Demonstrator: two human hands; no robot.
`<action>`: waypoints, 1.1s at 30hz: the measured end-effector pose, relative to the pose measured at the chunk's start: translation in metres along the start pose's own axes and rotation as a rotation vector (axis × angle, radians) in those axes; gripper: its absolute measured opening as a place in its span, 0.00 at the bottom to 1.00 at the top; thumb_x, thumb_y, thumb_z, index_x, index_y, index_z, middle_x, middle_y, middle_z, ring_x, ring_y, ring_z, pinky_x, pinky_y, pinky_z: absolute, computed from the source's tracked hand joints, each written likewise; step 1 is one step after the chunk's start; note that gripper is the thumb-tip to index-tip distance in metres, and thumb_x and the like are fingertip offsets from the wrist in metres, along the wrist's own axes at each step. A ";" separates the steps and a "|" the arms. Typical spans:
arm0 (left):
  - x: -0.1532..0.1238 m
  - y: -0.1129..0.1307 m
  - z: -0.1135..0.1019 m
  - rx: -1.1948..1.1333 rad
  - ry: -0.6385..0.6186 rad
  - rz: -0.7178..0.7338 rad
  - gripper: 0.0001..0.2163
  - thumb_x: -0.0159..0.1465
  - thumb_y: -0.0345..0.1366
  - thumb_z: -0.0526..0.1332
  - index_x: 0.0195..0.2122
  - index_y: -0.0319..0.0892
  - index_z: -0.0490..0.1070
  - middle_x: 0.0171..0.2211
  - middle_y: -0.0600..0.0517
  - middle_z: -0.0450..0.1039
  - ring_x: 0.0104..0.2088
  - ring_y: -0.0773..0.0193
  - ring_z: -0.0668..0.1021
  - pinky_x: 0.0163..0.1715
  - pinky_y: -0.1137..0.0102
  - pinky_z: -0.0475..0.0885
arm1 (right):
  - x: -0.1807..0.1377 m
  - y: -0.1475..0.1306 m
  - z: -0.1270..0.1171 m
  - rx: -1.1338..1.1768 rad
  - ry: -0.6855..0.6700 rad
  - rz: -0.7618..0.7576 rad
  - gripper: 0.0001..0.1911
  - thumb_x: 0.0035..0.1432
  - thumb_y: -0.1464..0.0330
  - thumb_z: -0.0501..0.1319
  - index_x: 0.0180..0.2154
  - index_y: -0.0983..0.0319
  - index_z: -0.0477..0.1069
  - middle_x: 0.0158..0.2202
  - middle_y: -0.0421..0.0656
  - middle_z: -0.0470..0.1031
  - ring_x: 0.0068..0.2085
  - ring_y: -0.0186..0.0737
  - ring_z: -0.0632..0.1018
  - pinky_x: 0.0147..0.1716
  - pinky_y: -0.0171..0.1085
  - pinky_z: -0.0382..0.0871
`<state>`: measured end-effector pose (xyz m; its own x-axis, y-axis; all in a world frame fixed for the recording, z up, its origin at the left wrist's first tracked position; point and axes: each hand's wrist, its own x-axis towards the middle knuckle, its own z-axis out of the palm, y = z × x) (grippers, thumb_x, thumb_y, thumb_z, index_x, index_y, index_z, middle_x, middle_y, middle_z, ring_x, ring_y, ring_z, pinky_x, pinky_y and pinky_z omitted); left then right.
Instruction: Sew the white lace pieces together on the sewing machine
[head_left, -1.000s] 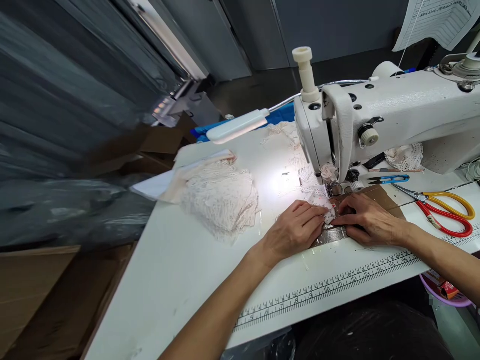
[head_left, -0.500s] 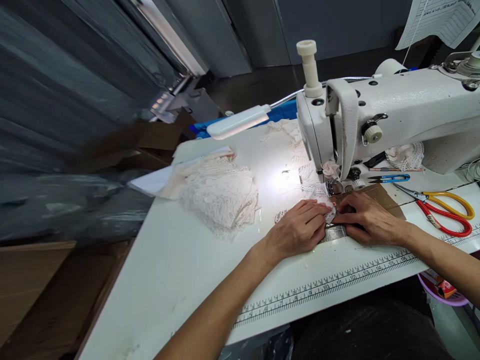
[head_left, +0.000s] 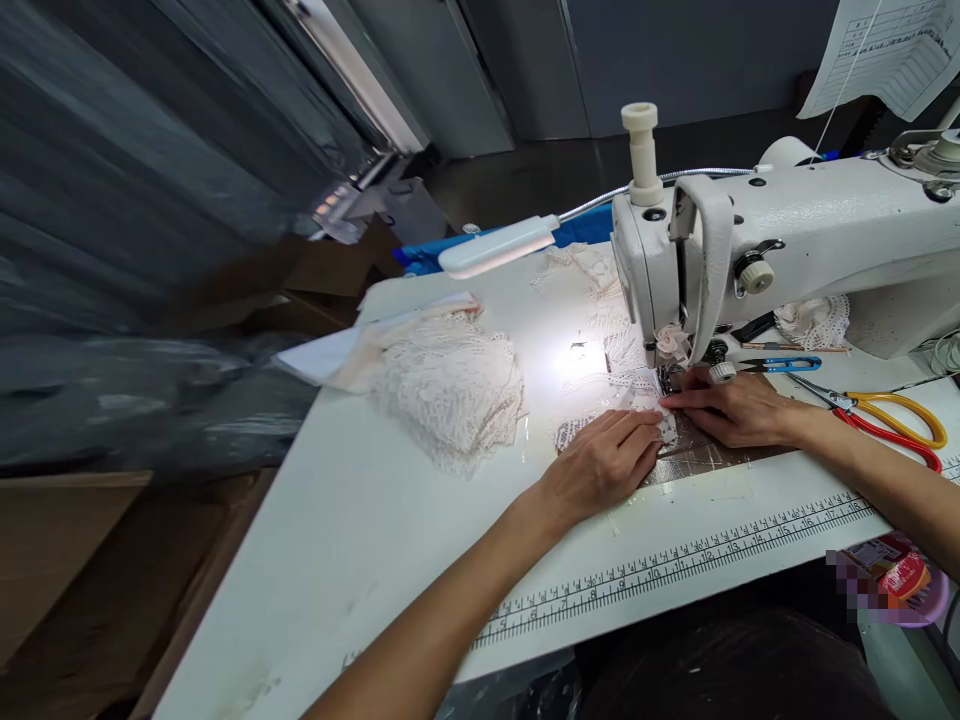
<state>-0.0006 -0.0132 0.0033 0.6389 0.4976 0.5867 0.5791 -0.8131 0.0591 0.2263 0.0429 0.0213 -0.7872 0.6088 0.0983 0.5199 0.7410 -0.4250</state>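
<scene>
A piece of white lace (head_left: pixel 667 428) lies on the sewing machine's bed, just in front of the presser foot (head_left: pixel 666 380). My left hand (head_left: pixel 604 460) rests on its left side, fingers together and bent, holding the lace at the fingertips. From the right, my right hand (head_left: pixel 735 408) reaches close to the foot, its thumb stretched to the lace edge and its fingers curled behind; the fingertips are partly hidden. The white sewing machine (head_left: pixel 810 225) stands over the work, with a small pink fabric flower (head_left: pixel 672 342) at its head.
A pile of lace pieces (head_left: pixel 454 390) lies left on the table. More lace (head_left: pixel 592 270) trails behind the needle. Blue thread snips (head_left: pixel 784 364) and red-and-yellow-handled scissors (head_left: pixel 896 415) lie right. A lit lamp (head_left: pixel 499 247) overhangs the table; a printed ruler (head_left: pixel 652 577) runs along the front edge.
My right hand has moved away from me, up beside the presser foot, uncovering more of the bed plate. My left hand stays on the lace. The view has shifted slightly.
</scene>
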 end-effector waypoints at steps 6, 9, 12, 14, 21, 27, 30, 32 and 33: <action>-0.002 0.003 0.003 -0.014 0.018 -0.022 0.06 0.68 0.26 0.56 0.41 0.37 0.72 0.41 0.45 0.78 0.40 0.60 0.81 0.38 0.61 0.82 | -0.003 -0.004 0.009 -0.106 0.059 0.024 0.19 0.68 0.64 0.52 0.56 0.57 0.72 0.45 0.50 0.73 0.37 0.40 0.73 0.35 0.38 0.69; -0.001 0.005 0.005 -0.005 0.036 0.007 0.06 0.68 0.25 0.56 0.39 0.37 0.72 0.41 0.46 0.78 0.43 0.59 0.81 0.46 0.58 0.82 | -0.007 -0.005 0.012 -0.072 0.097 0.020 0.18 0.67 0.66 0.52 0.54 0.61 0.73 0.45 0.51 0.73 0.38 0.42 0.74 0.37 0.39 0.70; 0.001 0.004 0.006 0.027 0.057 0.017 0.05 0.68 0.26 0.56 0.38 0.37 0.70 0.40 0.46 0.78 0.42 0.62 0.82 0.48 0.61 0.82 | -0.007 -0.005 0.013 -0.023 0.124 0.021 0.18 0.67 0.68 0.51 0.52 0.63 0.73 0.44 0.51 0.73 0.38 0.42 0.74 0.38 0.40 0.71; 0.002 0.004 0.006 0.042 0.078 0.016 0.05 0.69 0.26 0.55 0.37 0.37 0.69 0.39 0.47 0.78 0.41 0.63 0.82 0.47 0.63 0.82 | -0.007 -0.001 0.012 0.040 0.139 0.027 0.18 0.66 0.69 0.51 0.53 0.64 0.73 0.42 0.50 0.74 0.38 0.41 0.74 0.38 0.39 0.71; 0.005 0.004 0.004 0.130 0.131 0.031 0.06 0.66 0.23 0.56 0.33 0.38 0.68 0.36 0.46 0.78 0.39 0.64 0.82 0.44 0.67 0.82 | -0.008 0.005 0.010 0.054 0.104 0.015 0.21 0.67 0.70 0.50 0.57 0.60 0.71 0.42 0.49 0.74 0.40 0.42 0.76 0.40 0.38 0.69; 0.002 -0.012 -0.011 0.059 -0.016 0.091 0.03 0.64 0.29 0.57 0.34 0.38 0.68 0.38 0.45 0.79 0.37 0.60 0.82 0.50 0.52 0.77 | 0.010 -0.022 0.006 -0.242 -0.101 0.195 0.22 0.68 0.68 0.51 0.60 0.54 0.66 0.47 0.52 0.74 0.37 0.46 0.75 0.32 0.39 0.65; -0.002 -0.027 -0.024 -0.091 -0.156 0.103 0.10 0.65 0.38 0.59 0.43 0.38 0.71 0.44 0.43 0.78 0.40 0.57 0.81 0.46 0.53 0.77 | 0.019 -0.035 0.001 -0.319 -0.192 0.249 0.21 0.69 0.66 0.48 0.61 0.55 0.64 0.46 0.54 0.74 0.38 0.48 0.75 0.30 0.39 0.62; -0.005 -0.033 -0.027 -0.175 -0.170 0.058 0.12 0.65 0.39 0.60 0.47 0.39 0.71 0.45 0.45 0.78 0.42 0.58 0.81 0.43 0.58 0.78 | 0.022 -0.040 0.000 -0.350 -0.222 0.288 0.21 0.70 0.65 0.47 0.61 0.56 0.64 0.46 0.55 0.74 0.38 0.49 0.75 0.29 0.39 0.61; -0.006 -0.035 -0.026 -0.197 -0.156 0.039 0.11 0.66 0.38 0.60 0.47 0.41 0.72 0.45 0.46 0.78 0.42 0.59 0.80 0.41 0.60 0.77 | 0.022 -0.040 0.000 -0.356 -0.219 0.304 0.21 0.70 0.64 0.47 0.61 0.56 0.64 0.47 0.55 0.74 0.39 0.49 0.75 0.29 0.38 0.61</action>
<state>-0.0378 0.0040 0.0188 0.7379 0.4932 0.4607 0.4525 -0.8680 0.2046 0.1884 0.0265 0.0400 -0.6143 0.7660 -0.1893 0.7865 0.6137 -0.0690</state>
